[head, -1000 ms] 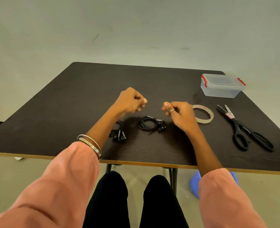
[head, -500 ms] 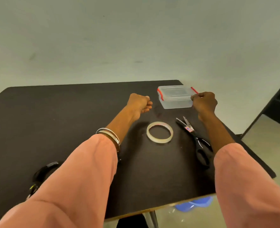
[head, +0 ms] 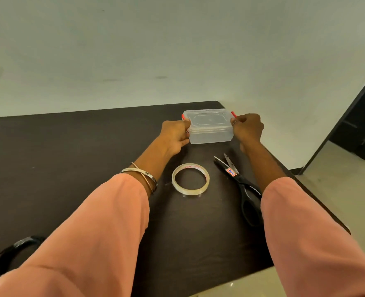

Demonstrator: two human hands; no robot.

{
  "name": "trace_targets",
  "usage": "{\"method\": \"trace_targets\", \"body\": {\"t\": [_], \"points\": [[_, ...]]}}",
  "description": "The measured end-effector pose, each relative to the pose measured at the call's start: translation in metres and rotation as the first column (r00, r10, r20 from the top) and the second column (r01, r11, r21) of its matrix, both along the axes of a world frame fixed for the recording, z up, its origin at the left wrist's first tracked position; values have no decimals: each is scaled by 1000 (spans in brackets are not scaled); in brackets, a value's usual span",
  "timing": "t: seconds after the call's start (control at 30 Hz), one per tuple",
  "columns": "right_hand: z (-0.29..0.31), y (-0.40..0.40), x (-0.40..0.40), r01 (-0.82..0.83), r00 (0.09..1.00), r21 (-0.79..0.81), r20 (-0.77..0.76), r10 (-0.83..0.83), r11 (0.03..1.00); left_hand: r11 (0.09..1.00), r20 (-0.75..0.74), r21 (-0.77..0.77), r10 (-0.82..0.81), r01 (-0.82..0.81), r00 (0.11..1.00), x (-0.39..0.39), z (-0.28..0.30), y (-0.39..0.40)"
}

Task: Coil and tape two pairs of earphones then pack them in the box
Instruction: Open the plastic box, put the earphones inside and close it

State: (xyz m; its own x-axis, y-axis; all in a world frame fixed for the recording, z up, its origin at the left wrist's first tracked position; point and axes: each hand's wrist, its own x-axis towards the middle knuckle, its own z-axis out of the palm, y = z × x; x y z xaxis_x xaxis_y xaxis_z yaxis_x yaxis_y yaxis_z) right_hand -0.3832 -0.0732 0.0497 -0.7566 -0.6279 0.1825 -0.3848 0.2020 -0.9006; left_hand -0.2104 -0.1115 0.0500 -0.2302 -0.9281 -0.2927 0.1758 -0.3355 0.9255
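Table [head: 48, 168]: dark top, carrying everything.
Box [head: 209, 133]: clear, lid on, sitting at the far edge of the table between both hands.
Left hand [head: 175, 136]: fingers curling onto the box's left end, by the red clip.
Right hand [head: 246, 129]: fingers curling onto the box's right end, gripping.
Scissors [head: 241, 185]: lying near the right forearm, blades pointing toward the box.
Tape roll [head: 190, 180]: lying flat, nearer than the box.
Earphones [head: 10, 254]: black cable peeking out at the lower left, well apart from the box.
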Motion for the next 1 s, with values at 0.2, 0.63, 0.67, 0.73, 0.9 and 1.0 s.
{"method": "trace_targets", "body": {"t": [0.2,0.63,0.67,0.73,0.9,1.0], "points": [[21,13,48,-78,984,-148,147,100,986,989,-14,-46,138,-138,990,64,26,5],[-11,42,213,-529,743,-209,355,568,823,974,95,-22,226,-225,970,290,13,60],[-15,43,222,-555,731,-194,351,585,809,969,100,-26,246,-244,964,301,8,65],[-23,46,238,-592,714,-174,339,613,786,960,109,-38,278,-276,954,318,-3,74],[-41,55,256,-644,667,-208,317,674,736,935,62,-42,354,-352,933,339,-26,86],[-47,58,256,-646,645,-262,314,696,717,916,26,-95,394,-390,919,340,-35,84]]}}
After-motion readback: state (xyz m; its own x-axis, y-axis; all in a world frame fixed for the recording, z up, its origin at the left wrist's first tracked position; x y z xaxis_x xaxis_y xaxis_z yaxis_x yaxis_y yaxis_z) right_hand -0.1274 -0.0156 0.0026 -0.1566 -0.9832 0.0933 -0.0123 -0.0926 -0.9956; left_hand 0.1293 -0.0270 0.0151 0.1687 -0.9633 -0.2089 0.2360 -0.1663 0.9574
